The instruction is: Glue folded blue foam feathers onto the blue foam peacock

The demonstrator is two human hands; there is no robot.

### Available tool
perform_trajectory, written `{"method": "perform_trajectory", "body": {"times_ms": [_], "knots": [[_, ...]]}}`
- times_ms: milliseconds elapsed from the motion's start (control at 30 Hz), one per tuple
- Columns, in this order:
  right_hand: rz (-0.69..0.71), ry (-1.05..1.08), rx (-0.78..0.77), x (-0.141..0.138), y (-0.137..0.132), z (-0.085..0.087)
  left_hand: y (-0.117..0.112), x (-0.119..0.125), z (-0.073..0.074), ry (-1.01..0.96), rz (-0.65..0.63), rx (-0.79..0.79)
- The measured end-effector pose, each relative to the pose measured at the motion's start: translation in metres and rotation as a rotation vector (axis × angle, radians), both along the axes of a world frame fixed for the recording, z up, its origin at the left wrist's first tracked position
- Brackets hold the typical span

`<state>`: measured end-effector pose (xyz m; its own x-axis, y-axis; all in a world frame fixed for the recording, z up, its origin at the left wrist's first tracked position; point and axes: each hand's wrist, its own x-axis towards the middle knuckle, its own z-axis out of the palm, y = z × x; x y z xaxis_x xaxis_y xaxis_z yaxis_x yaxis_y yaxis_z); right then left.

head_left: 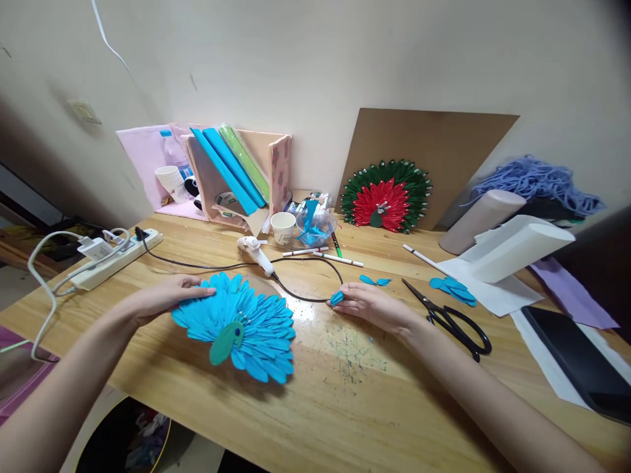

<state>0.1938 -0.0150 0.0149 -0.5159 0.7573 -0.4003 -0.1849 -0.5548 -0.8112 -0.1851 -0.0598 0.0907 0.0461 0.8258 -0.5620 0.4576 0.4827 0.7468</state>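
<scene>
My left hand (pixel 170 297) grips the upper left edge of a blue paper peacock (pixel 261 322), with its fan of layered petals tilted above the wooden table (pixel 315 407). A green paper body (pixel 227 343) with a dark eye sits at the fan's lower middle. In my right hand (pixel 367 303), the fingertips pinch a small blue paper petal (pixel 336 299) close to the tabletop. Two loose blue petals (pixel 374 280) lie just beyond that hand. To its right are black-handled scissors (pixel 444 318), partly open, and a small pile of blue petals (pixel 453 291).
A white glue gun (pixel 256 255) lies behind the peacock, its cord looping toward my right hand. A power strip (pixel 118 259) is at left. Behind stand a paper cup (pixel 283 228) and a red-green peacock (pixel 386 197) against cardboard. A phone (pixel 579 358) lies at right.
</scene>
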Motion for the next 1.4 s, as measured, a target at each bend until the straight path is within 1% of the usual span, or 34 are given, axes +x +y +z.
{"method": "perform_trajectory", "body": {"times_ms": [100,167,200,267,333,400,467,567,700,767,833,933,967,1033,1133,1200,1233,1333,1400], "knots": [[0.016,-0.02,0.019,0.004,-0.002,0.002,-0.003,-0.011,0.014,-0.091,-0.016,-0.077],[0.003,-0.036,0.049,0.01,-0.003,0.007,0.0,-0.005,0.016,-0.14,-0.025,-0.073],[-0.023,-0.042,0.065,0.014,-0.004,0.01,0.003,0.003,0.014,-0.163,-0.045,-0.057],[-0.108,-0.048,0.1,0.024,-0.003,0.017,0.012,0.028,0.005,-0.198,-0.088,0.018],[-0.197,-0.057,0.133,0.035,-0.002,0.022,0.024,0.06,-0.01,-0.254,-0.127,0.048],[-0.251,-0.069,0.165,0.046,-0.001,0.026,0.037,0.092,-0.025,-0.298,-0.151,0.086],[-0.279,-0.079,0.187,0.055,-0.002,0.026,0.048,0.118,-0.037,-0.34,-0.122,0.082],[-0.296,-0.075,0.163,0.061,-0.008,0.021,0.059,0.141,-0.047,-0.419,-0.067,0.056],[-0.282,-0.048,0.087,0.062,-0.022,0.013,0.06,0.152,-0.053,-0.515,0.055,0.004],[-0.264,-0.028,0.064,0.062,-0.029,0.01,0.057,0.153,-0.057,-0.607,0.074,-0.047],[-0.257,-0.009,0.05,0.063,-0.035,0.006,0.055,0.151,-0.062,-0.687,0.08,-0.061],[-0.305,-0.007,0.05,0.069,-0.041,0.0,0.053,0.147,-0.064,-0.723,0.109,-0.048],[-0.344,-0.016,0.047,0.072,-0.042,-0.002,0.053,0.146,-0.064,-0.727,0.107,-0.057],[-0.44,-0.032,0.035,0.076,-0.042,-0.005,0.053,0.145,-0.062,-0.732,0.064,-0.082],[-0.534,-0.015,0.021,0.08,-0.04,-0.009,0.052,0.148,-0.063,-0.692,-0.065,-0.07],[-0.544,-0.003,0.034,0.078,-0.038,-0.012,0.05,0.152,-0.068,-0.563,-0.157,0.02],[-0.542,-0.011,0.046,0.076,-0.038,-0.013,0.049,0.154,-0.07,-0.465,-0.195,0.101],[-0.536,-0.06,0.078,0.069,-0.039,-0.016,0.044,0.163,-0.074,-0.157,-0.255,0.462],[-0.536,-0.086,0.099,0.064,-0.039,-0.017,0.04,0.172,-0.07,0.011,-0.314,0.72]]}}
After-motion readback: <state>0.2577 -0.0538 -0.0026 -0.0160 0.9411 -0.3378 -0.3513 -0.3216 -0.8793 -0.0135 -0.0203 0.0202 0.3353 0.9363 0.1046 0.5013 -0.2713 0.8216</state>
